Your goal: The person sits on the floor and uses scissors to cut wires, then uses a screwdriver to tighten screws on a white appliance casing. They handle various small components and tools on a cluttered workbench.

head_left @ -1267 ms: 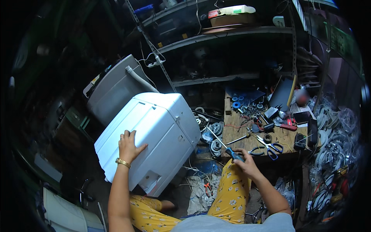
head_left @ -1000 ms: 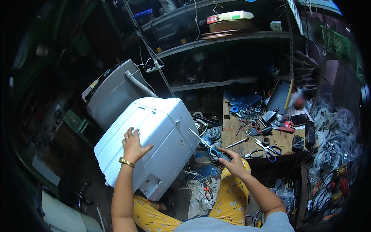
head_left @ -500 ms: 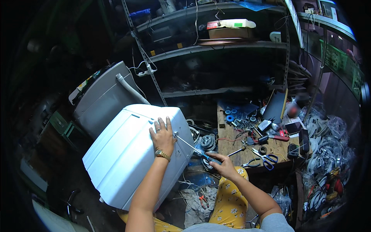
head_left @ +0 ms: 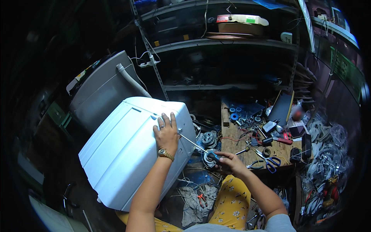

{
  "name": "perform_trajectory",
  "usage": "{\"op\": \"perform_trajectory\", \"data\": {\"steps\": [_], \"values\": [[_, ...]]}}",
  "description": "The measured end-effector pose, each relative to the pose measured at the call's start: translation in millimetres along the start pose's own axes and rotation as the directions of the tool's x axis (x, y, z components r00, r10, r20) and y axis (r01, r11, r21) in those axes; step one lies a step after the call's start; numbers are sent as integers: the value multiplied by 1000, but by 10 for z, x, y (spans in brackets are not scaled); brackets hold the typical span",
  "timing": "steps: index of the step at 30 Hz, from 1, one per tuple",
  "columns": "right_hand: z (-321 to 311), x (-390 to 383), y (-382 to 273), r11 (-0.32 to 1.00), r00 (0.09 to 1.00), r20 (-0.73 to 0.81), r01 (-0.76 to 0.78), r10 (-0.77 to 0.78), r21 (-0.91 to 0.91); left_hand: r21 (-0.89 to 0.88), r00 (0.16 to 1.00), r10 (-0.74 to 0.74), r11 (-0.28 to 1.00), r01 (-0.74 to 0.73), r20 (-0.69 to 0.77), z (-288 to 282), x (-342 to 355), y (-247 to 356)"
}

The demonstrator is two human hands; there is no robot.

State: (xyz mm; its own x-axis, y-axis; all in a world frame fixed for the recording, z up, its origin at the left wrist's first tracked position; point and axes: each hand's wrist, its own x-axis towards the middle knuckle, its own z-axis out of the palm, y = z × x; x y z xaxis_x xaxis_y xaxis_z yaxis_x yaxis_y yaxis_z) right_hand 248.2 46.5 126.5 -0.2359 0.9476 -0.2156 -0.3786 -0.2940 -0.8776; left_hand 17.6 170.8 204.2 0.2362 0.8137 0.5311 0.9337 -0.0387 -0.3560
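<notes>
A large white plastic appliance housing (head_left: 127,150) leans in front of me, tilted on its side. My left hand (head_left: 167,136) rests on its upper face with the fingers stretched out, a gold watch (head_left: 165,154) on that wrist. My right hand (head_left: 230,162) is wrapped round the blue and dark handle of a screwdriver (head_left: 195,145). Its long shank reaches up and left to the housing's end face, and the tip meets a small fitting (head_left: 180,131) beside my left fingers. Whether the tip sits in a screw is too small to tell.
Right of me, a wooden bench (head_left: 232,135) carries scissors (head_left: 268,160), pliers (head_left: 255,165), tape rolls and loose parts. Bagged hoses (head_left: 328,143) pile beyond it. Behind the housing stands a grey appliance body (head_left: 104,89); metal shelving (head_left: 232,44) is at the back. Orange-handled pliers (head_left: 201,200) lie on a cloth.
The view has shifted slightly, so the bench and shelves appear farther right. The screwdriver tip stays at the same spot on the housing, and my left hand keeps its place there.
</notes>
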Motion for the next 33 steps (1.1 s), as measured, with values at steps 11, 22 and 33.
{"op": "perform_trajectory", "data": {"steps": [11, 22, 33], "values": [[-215, 226, -378, -209, 586, 526, 522, -617, -827, 83, 997, 18, 996, -12, -69, 119, 20, -6], [-128, 205, -448, -185, 805, 347, 294, -482, -938, 45, 997, 74, 996, -73, -12, -13, 20, -72], [-359, 202, -373, 961, 953, 158, -235, 258, -148, 72, 998, 50, 996, -47, -46, 79, 14, -58]]}}
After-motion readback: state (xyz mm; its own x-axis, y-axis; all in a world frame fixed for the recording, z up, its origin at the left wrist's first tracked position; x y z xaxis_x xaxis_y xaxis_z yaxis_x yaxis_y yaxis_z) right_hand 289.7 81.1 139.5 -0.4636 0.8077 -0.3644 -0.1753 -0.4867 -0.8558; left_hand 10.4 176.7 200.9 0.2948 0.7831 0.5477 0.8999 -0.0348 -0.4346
